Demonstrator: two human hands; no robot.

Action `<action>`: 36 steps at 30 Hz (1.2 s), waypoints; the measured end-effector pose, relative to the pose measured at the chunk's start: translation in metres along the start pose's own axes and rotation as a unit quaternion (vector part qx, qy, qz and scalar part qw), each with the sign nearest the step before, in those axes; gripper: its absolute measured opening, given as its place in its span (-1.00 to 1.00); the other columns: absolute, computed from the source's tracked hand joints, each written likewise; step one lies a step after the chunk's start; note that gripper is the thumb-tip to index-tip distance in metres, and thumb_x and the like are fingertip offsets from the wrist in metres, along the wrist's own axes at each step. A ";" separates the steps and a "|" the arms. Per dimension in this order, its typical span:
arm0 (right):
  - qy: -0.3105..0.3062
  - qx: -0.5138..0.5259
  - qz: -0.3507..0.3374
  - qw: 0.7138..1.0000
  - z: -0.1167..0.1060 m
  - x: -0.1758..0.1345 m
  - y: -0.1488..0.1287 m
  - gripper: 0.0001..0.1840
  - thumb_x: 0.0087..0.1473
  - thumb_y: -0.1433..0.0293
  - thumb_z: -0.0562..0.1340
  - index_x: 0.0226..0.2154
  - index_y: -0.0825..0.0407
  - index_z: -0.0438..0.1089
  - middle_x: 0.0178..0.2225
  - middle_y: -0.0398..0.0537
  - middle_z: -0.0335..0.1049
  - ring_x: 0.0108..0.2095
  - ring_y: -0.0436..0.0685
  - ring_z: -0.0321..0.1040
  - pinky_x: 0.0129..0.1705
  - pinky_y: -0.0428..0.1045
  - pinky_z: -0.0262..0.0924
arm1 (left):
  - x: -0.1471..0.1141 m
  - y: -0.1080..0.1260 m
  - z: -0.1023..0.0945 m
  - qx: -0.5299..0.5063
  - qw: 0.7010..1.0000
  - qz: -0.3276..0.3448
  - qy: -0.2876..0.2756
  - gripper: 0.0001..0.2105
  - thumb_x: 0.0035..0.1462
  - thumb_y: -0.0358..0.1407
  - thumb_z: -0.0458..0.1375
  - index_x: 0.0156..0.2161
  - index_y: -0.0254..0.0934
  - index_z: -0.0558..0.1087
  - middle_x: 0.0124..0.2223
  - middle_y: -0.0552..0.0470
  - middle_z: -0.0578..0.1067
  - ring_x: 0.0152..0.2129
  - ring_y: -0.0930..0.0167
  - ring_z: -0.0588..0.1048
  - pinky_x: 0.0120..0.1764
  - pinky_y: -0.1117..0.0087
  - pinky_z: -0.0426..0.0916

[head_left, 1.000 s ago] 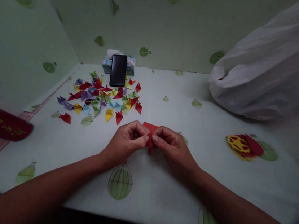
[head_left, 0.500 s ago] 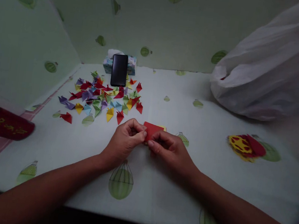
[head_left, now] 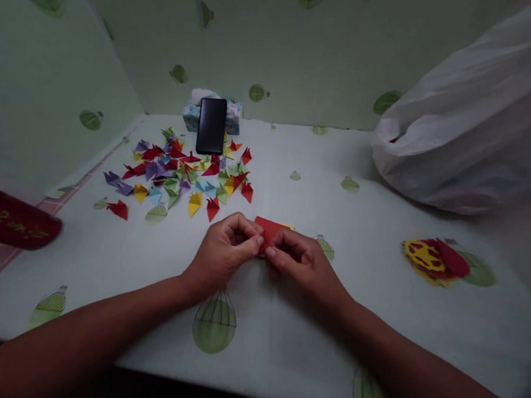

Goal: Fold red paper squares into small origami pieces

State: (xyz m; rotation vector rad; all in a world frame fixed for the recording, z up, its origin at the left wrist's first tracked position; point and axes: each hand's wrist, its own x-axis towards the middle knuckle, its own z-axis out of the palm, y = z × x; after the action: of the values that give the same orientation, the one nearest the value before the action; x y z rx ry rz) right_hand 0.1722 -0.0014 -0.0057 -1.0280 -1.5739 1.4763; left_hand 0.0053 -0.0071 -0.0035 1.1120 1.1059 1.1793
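Note:
Between the fingertips of both hands is a small piece of folded red paper [head_left: 265, 241], mostly covered by the fingers. My left hand [head_left: 226, 249] pinches it from the left, thumb against forefinger. From the right, my right hand [head_left: 308, 265] pinches it the same way, its lower fingers curled under. Just behind the fingertips lies a stack of square paper sheets [head_left: 269, 225], red on top with a yellow edge showing. Farther back on the left, many small folded paper cranes [head_left: 176, 172] in red, purple, yellow, green and blue are spread in a loose heap.
A black phone [head_left: 211, 126] leans on a tissue box [head_left: 233, 116] behind the cranes. At the left edge lies a red can [head_left: 11, 219]. A large white plastic bag [head_left: 471, 134] fills the back right, with red and yellow cut-outs [head_left: 432, 259] in front of it.
Both hands stay in nearly the same place, fingertips shifting slightly on the red paper. Nothing else on the table has moved.

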 end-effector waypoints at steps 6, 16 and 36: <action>0.033 -0.028 -0.011 0.999 -0.002 -0.001 0.000 -0.72 0.13 0.24 0.25 -0.52 0.01 0.24 -0.60 -0.20 0.27 -0.55 -0.01 0.16 -0.47 -0.05 0.05 | 0.001 0.003 0.000 -0.007 0.999 0.021 -0.027 -0.81 -0.01 -0.34 0.33 -0.32 -0.27 0.38 -0.35 0.10 0.48 -0.40 0.48 0.48 -0.28 0.43 0.43; 0.017 -0.005 -0.025 1.000 -0.005 0.001 0.001 -0.75 0.15 0.25 0.26 -0.47 0.02 0.29 -0.56 -0.21 0.29 -0.54 -0.02 0.22 -0.46 -0.06 0.11 | 0.004 0.006 -0.004 0.012 0.996 0.022 -0.087 -0.80 0.03 -0.36 0.32 -0.27 -0.26 0.38 -0.35 0.08 0.48 -0.39 0.47 0.49 -0.28 0.45 0.44; 0.046 -0.061 -0.017 0.997 -0.012 0.001 0.001 -0.65 0.24 0.20 0.20 -0.51 0.04 0.33 -0.62 -0.16 0.37 -0.57 0.00 0.27 -0.44 -0.05 0.15 | 0.008 0.009 -0.009 0.052 0.979 -0.097 -0.173 -0.82 0.04 -0.24 0.31 -0.46 -0.30 0.47 -0.55 0.10 0.45 -0.59 0.51 0.37 -0.45 0.46 0.28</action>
State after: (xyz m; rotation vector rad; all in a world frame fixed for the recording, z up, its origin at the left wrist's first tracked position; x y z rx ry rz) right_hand 0.1831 0.0041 -0.0059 -1.1167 -1.6241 1.3055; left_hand -0.0046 0.0016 0.0038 1.2059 0.9867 0.7474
